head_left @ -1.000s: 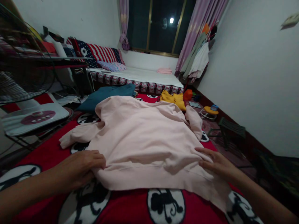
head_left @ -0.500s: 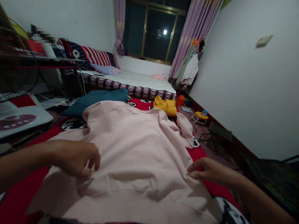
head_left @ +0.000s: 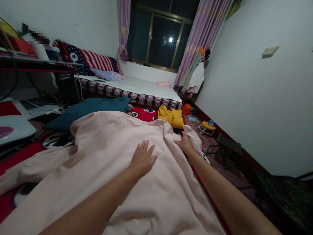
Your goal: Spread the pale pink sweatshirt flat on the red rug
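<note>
Surface: red blanket (head_left: pixel 146 114), pink sweatshirt (head_left: pixel 102 153) spread out.
Left hand (head_left: pixel 142 159): flat, fingers open, you're pressing its middle.
Right hand (head_left: pixel 186 145): reaching the sleeve (head_left: pixel 195 138); grip unclear.

My left hand (head_left: pixel 143 159) lies flat, palm down, fingers spread and pointing away from me, the forearm stretched out bare behind it. My right hand (head_left: pixel 186 145) reaches a little farther ahead and to the right, fingers curled downward, its arm extended long and straight.
</note>
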### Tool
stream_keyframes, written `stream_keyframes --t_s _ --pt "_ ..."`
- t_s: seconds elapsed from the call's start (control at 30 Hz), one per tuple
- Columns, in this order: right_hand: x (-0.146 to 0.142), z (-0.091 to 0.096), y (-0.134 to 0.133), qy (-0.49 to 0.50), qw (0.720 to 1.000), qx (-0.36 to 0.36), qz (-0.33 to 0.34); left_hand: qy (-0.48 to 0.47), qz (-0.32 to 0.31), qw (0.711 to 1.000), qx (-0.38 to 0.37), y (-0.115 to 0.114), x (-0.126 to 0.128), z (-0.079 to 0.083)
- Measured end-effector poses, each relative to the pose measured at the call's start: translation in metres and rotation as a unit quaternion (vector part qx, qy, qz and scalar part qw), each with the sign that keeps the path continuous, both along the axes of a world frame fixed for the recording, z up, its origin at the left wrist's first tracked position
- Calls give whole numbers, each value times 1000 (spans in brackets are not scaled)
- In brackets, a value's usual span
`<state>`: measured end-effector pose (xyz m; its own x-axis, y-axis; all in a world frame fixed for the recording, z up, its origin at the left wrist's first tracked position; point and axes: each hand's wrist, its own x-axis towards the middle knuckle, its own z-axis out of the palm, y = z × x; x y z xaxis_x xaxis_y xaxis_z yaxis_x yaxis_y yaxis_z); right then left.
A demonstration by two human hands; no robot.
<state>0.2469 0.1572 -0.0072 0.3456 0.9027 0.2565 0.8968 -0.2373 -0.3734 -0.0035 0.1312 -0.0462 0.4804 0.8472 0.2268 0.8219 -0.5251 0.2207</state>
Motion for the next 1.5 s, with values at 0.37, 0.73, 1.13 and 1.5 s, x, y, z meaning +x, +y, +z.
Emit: stream_keyframes --t_s 0.37,0.73,1.13,1.5 --pt "25 23 22 -190 969 -92 -126 -33 -10 999 -4 -1 0 -4" --pt "-91 -2 26 -209 948 -26 237 -83 -9 996 -9 1 1 -1" --pt "-36 5 6 -29 982 -29 183 7 106 994 4 55 -61 -3" --pt "150 0 -101 107 968 -173 -144 27 119 992 27 51 -54 -2"
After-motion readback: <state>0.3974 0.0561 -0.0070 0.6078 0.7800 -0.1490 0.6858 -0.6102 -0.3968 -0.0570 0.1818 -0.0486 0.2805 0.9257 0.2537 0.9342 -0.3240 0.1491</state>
